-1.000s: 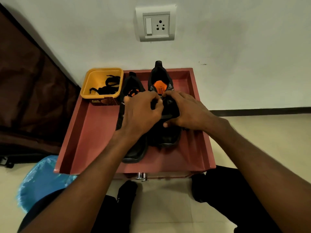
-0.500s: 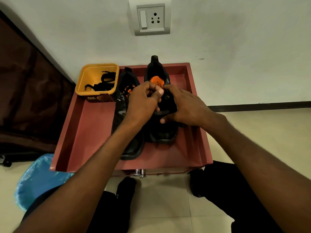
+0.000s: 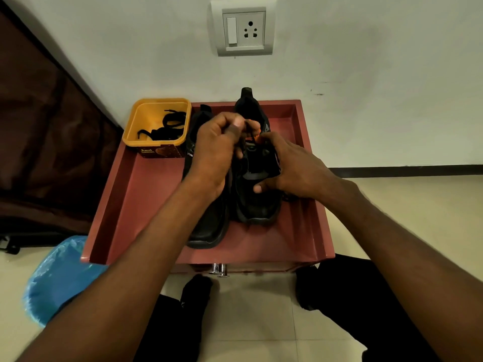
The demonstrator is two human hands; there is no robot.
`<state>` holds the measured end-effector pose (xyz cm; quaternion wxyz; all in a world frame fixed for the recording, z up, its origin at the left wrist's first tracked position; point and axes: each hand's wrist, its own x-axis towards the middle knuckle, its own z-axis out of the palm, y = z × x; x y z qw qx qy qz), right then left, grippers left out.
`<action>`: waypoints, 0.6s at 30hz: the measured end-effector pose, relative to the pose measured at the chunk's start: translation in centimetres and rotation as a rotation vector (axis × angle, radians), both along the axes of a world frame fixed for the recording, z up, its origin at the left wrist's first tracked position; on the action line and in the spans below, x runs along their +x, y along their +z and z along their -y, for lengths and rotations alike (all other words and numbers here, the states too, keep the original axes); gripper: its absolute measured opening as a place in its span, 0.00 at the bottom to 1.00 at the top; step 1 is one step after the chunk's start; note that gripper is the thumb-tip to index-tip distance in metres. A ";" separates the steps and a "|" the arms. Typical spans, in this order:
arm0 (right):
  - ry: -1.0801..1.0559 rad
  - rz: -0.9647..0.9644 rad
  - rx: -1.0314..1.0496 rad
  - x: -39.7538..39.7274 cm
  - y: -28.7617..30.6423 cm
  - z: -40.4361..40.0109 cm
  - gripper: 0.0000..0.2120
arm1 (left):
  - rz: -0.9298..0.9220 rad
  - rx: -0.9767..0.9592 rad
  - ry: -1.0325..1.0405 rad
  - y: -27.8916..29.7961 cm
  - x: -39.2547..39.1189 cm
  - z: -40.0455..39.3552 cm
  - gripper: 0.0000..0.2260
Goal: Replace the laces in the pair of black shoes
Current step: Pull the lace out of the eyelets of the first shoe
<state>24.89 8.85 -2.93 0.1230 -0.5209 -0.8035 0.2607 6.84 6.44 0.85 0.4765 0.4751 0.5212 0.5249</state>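
Two black shoes [image 3: 230, 194] are being kept side by side in the red tray [image 3: 146, 205] | right shoe is being steadied by right hand [image 3: 292, 168], fingers curled round it | lace [image 3: 247, 137] is being pinched by left hand [image 3: 217, 150], likely for unthreading | spare laces [image 3: 164, 128] are being kept in yellow tub [image 3: 156, 146] for reach.

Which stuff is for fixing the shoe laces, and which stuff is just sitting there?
For the job: right shoe, left shoe, lace being pulled, spare laces in yellow tub.

Just there: wall socket, blue bag, red tray.
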 end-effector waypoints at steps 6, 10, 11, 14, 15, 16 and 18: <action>0.006 -0.013 0.002 -0.1 0.0 0.1 0.51 | -0.778 0.183 -0.092 -2.1 -0.7 -0.2 0.04; 0.007 -0.029 0.006 0.0 0.1 0.2 0.47 | -1.112 0.145 -0.190 -3.5 -0.3 0.1 0.10; 0.008 -0.030 0.006 0.0 0.1 0.2 0.47 | -1.115 0.145 -0.184 -3.4 -0.2 0.1 0.08; 0.003 -0.048 -0.010 0.0 0.2 0.3 0.48 | -0.886 0.151 -0.063 -2.5 -0.2 0.0 0.02; -0.003 -0.047 -0.018 0.0 0.2 0.3 0.48 | -0.690 0.131 0.012 -1.9 -0.4 -0.2 0.02; -0.009 -0.040 -0.025 0.1 0.3 0.3 0.49 | -0.443 0.097 0.072 -1.1 -0.7 -0.4 0.03; -0.017 -0.029 -0.030 0.1 0.3 0.2 0.50 | 0.067 0.030 0.106 0.3 -1.5 -0.6 0.05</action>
